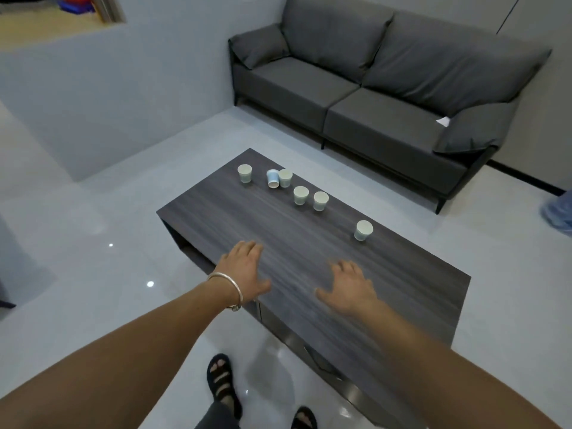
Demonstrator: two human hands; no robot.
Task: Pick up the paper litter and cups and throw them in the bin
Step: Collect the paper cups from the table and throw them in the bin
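Hands: my left hand [244, 267] and right hand [348, 289] hovered spread and empty over the table [418, 289].
Cups: six cups [301, 195] stood well beyond my hands, along the far edge; the blue cup [272, 178] leaned on its neighbour.
Risk: I judged a hasty reach could topple them.
Hidden: no bin showed; the white scrap [443, 121] on the sofa [356, 113] was possibly paper.
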